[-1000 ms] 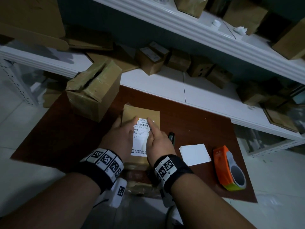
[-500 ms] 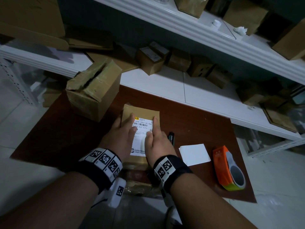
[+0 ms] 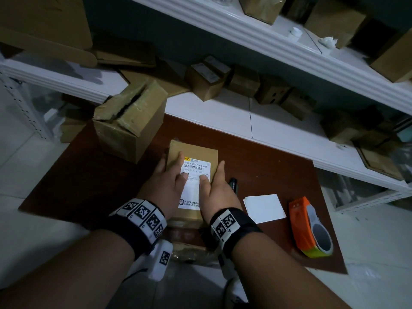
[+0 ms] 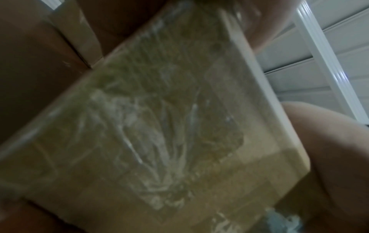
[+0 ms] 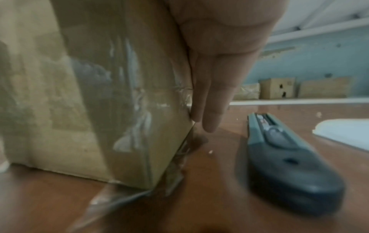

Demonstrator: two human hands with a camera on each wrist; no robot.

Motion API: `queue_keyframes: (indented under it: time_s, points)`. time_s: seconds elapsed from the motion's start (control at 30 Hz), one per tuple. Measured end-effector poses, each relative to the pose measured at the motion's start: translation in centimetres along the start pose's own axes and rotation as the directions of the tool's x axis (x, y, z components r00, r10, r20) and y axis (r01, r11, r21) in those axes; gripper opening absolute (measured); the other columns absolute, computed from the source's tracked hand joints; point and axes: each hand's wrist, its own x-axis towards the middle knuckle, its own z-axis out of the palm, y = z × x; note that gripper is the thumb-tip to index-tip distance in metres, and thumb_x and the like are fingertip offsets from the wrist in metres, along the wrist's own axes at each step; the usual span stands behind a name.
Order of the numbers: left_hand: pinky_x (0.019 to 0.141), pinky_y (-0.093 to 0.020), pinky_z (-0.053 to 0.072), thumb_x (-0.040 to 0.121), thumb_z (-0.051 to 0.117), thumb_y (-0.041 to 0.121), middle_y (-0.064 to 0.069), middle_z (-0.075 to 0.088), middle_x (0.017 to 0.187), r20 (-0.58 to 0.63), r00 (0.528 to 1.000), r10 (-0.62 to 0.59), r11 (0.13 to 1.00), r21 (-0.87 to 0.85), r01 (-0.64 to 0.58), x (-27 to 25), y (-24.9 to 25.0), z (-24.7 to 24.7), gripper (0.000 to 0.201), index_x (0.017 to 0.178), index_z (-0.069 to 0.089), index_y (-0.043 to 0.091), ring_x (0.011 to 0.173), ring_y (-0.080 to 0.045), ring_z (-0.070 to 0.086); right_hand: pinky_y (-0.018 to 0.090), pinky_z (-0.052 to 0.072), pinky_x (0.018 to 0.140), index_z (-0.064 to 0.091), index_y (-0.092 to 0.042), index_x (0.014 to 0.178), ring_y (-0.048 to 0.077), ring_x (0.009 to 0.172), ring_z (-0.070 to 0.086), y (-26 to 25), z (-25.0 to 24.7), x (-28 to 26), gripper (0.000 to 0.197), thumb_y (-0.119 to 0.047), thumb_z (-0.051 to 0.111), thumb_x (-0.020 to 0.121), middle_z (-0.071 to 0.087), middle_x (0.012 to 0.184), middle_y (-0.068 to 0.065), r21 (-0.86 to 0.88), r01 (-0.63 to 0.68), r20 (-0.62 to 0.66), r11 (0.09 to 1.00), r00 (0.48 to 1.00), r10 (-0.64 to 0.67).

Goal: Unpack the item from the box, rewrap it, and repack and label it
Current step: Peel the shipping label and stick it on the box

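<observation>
At frame centre the box [image 3: 191,175] lies on the table [image 3: 278,175], long axis running up-frame. The label [image 3: 194,181] is pressed flat between the left hand [image 3: 165,186] and right hand [image 3: 217,189], both open-fingered, equally near.

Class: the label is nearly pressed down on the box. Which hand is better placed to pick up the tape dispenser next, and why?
Probably the right hand: the tape dispenser lies on its side of the box. The left hand would have to cross over.

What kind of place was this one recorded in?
Probably a small parcel packing room: white shelves stacked with brown cardboard boxes, an orange tape dispenser on the brown table, and a white barcode shipping label.
</observation>
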Motion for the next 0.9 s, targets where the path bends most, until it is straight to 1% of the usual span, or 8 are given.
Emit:
queue_keyframes:
  time_s: [0.1, 0.17, 0.33, 0.43, 0.5, 0.63, 0.7, 0.9]
  points:
    - [0.104, -0.035, 0.041, 0.104, 0.042, 0.032, -0.004, 0.028, 0.162, -0.020, 0.999, -0.028, 0.998, -0.057, 0.026, 0.1, 0.2, 0.0, 0.065, 0.160, 0.008, 0.031, 0.135, -0.027, 0.047, 0.037, 0.053, 0.072, -0.010, -0.028, 0.158, 0.029, 0.095, 0.067, 0.2, 0.2, 0.2, 0.074, -0.059, 0.024, 0.099, 0.064, 0.130, 0.008, 0.030, -0.016, -0.004, 0.999, 1.000, 0.016]
    - [0.102, -0.032, 0.038, 0.104, 0.043, 0.033, -0.010, 0.034, 0.159, -0.016, 0.993, -0.115, 0.991, -0.071, 0.113, 0.3, 0.3, -0.1, 0.070, 0.160, 0.003, 0.023, 0.130, -0.029, 0.051, 0.038, 0.053, 0.080, -0.010, -0.029, 0.158, 0.031, 0.105, 0.066, 0.2, 0.1, 0.4, 0.076, -0.061, 0.026, 0.099, 0.060, 0.137, 0.008, 0.074, -0.028, 0.022, 0.997, 0.999, 0.027]
    - [0.088, -0.021, 0.032, 0.104, 0.043, 0.039, -0.015, 0.039, 0.156, 0.070, 0.974, -0.215, 0.937, -0.267, 0.226, 0.6, 0.2, 0.0, 0.070, 0.161, 0.005, 0.020, 0.129, -0.029, 0.051, 0.036, 0.039, 0.099, -0.011, -0.033, 0.158, 0.035, 0.134, 0.048, -0.9, -0.6, 0.1, 0.075, -0.062, 0.026, 0.100, 0.041, 0.156, 0.008, 0.300, -0.193, 0.114, 0.934, 0.979, 0.166]
    - [0.097, -0.031, 0.044, 0.097, 0.050, 0.053, -0.009, 0.055, 0.142, 0.060, 0.978, -0.200, 0.914, -0.347, 0.208, 0.1, 0.0, 0.3, 0.077, 0.159, 0.015, 0.023, 0.117, -0.028, 0.059, 0.030, 0.038, 0.082, -0.008, -0.030, 0.158, 0.033, 0.123, 0.057, -1.2, 0.0, -0.4, 0.075, -0.061, 0.028, 0.100, 0.052, 0.147, 0.008, 0.285, -0.185, 0.053, 0.941, 0.983, 0.177]
    - [0.096, -0.035, 0.048, 0.094, 0.057, 0.050, -0.001, 0.060, 0.132, 0.038, 0.982, -0.185, 0.927, -0.326, 0.187, 0.0, -0.1, 0.5, 0.078, 0.156, 0.019, 0.023, 0.108, -0.026, 0.063, 0.030, 0.040, 0.075, -0.008, -0.028, 0.159, 0.030, 0.112, 0.063, -1.2, 0.4, -0.5, 0.078, -0.060, 0.032, 0.100, 0.061, 0.135, 0.007, 0.220, -0.162, 0.010, 0.962, 0.986, 0.164]
    - [0.088, -0.030, 0.048, 0.100, 0.052, 0.039, -0.012, 0.058, 0.138, 0.042, 0.976, -0.214, 0.949, -0.227, 0.218, 0.1, -0.1, 0.6, 0.076, 0.159, 0.010, 0.020, 0.108, -0.030, 0.065, 0.033, 0.041, 0.073, -0.004, -0.027, 0.159, 0.033, 0.106, 0.064, -1.2, 0.6, 0.1, 0.072, -0.055, 0.030, 0.102, 0.065, 0.125, 0.011, 0.147, -0.184, 0.007, 0.972, 0.983, 0.185]
    - [0.089, -0.033, 0.050, 0.101, 0.049, 0.039, -0.014, 0.059, 0.136, 0.033, 0.979, -0.200, 0.953, -0.225, 0.202, 0.2, 0.0, 0.6, 0.070, 0.159, 0.014, 0.020, 0.107, -0.031, 0.065, 0.032, 0.041, 0.072, -0.002, -0.028, 0.159, 0.033, 0.103, 0.065, -1.1, 0.6, 0.3, 0.067, -0.052, 0.027, 0.103, 0.066, 0.123, 0.011, 0.135, -0.182, 0.003, 0.974, 0.983, 0.183]
    - [0.091, -0.032, 0.043, 0.105, 0.039, 0.035, -0.016, 0.056, 0.140, 0.006, 0.980, -0.197, 0.959, -0.205, 0.194, 0.4, -0.4, 0.6, 0.058, 0.157, 0.019, 0.018, 0.118, -0.034, 0.059, 0.031, 0.044, 0.071, 0.004, -0.035, 0.159, 0.032, 0.099, 0.066, -0.8, 0.6, 0.3, 0.059, -0.048, 0.025, 0.105, 0.068, 0.120, 0.007, 0.199, -0.180, -0.025, 0.963, 0.982, 0.188]
